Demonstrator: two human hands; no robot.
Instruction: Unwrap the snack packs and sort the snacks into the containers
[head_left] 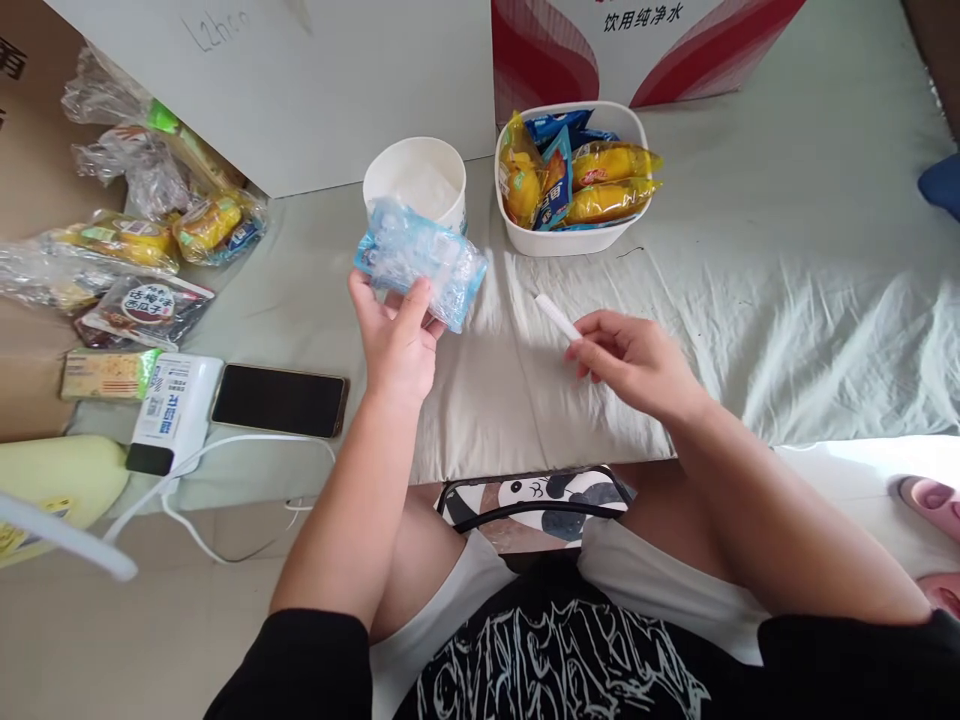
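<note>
Head view shows me the left hand (401, 340), nearer the round tub (416, 160), gripping a blue packet (421, 258) at its near side — right hand (630, 362) pinching a white strip (556, 316) slanting lengthwise tubward.

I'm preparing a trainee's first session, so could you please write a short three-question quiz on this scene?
1. Which hand holds the blue-and-clear packet, and which the slim white item?
2. True or false: the phone has a lit screen.
3. Fill the gap: the wrapped snacks in the squarish white tub are yellow and ___.

Key: 1. Left hand; right hand. 2. False. 3. Blue.
</note>
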